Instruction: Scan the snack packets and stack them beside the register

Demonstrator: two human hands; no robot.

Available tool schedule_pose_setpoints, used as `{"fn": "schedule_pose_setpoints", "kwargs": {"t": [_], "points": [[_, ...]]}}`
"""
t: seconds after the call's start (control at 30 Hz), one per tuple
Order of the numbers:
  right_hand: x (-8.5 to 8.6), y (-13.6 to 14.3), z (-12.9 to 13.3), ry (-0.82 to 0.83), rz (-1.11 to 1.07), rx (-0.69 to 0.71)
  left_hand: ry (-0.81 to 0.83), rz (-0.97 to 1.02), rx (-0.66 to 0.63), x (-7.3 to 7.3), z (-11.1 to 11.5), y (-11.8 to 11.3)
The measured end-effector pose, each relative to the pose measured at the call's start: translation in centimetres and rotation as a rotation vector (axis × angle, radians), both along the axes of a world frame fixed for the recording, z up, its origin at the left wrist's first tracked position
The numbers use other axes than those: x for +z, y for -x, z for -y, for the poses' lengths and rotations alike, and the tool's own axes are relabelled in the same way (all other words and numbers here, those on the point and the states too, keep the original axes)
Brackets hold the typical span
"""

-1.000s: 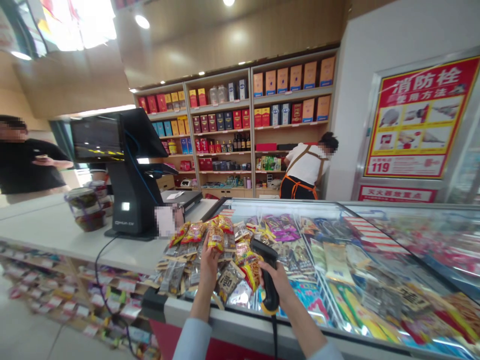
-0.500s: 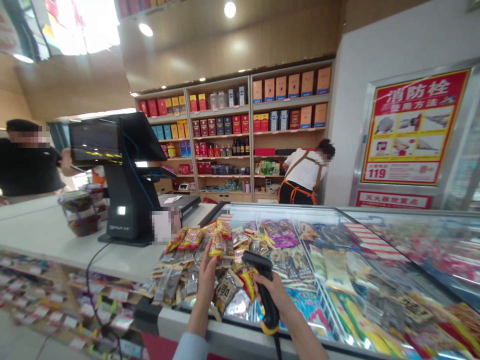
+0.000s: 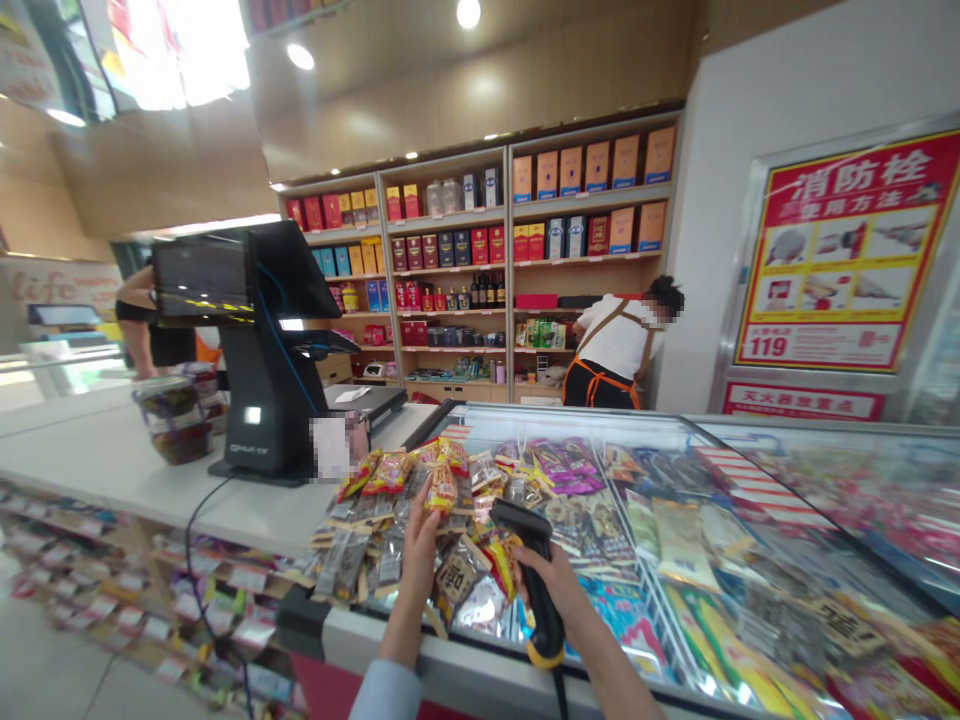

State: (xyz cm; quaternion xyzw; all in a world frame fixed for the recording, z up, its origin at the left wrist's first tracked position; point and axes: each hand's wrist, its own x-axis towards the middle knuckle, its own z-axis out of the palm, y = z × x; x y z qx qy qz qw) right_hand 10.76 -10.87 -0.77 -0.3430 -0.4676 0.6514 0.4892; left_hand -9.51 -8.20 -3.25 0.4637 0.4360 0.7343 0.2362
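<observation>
My right hand (image 3: 553, 580) is wrapped around the grip of a black barcode scanner (image 3: 523, 520), which has a yellow butt and a cable running down. The scanner's head points up and to the left, over the packets. My left hand (image 3: 421, 540) is pinched on a small yellow-and-red snack packet (image 3: 441, 490), with part of the grip hidden. Around it lies a heap of packaged ice pops (image 3: 341, 565) with wooden sticks, dark wrappers among them. More yellow-and-red packets (image 3: 388, 472) rest at the heap's back edge.
The heap lies on a glass-topped freezer (image 3: 630, 412) holding many wrapped goods. To the left, a checkout terminal (image 3: 259, 440) and stacked tubs (image 3: 174, 425) stand on a white counter (image 3: 90, 435). A co-worker in an orange-tied apron (image 3: 611, 345) bends at the back shelves.
The view has turned slightly left, so things sit a little further right. The person at far left has moved behind the terminal. Both my hands keep their holds.
</observation>
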Motion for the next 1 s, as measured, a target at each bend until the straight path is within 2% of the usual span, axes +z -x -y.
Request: {"fn": "schedule_pose_setpoints", "kwargs": {"t": [0.3,0.7,0.9,1.0], "points": [[0.0,-0.1,0.1,-0.009,0.016,-0.014,-0.031,0.031,-0.115,0.1,0.1,0.0],[0.9,0.0,0.0,-0.064,0.049,-0.034,-0.070,0.052,-0.100,0.1,0.6,-0.3],[1.9,-0.2,-0.5,-0.186,0.215,-0.084,-0.067,0.115,-0.065,0.2,0.6,-0.4],[2.1,-0.3,-0.5,-0.240,0.293,-0.104,-0.077,0.075,-0.032,-0.1,0.2,-0.4]]}}
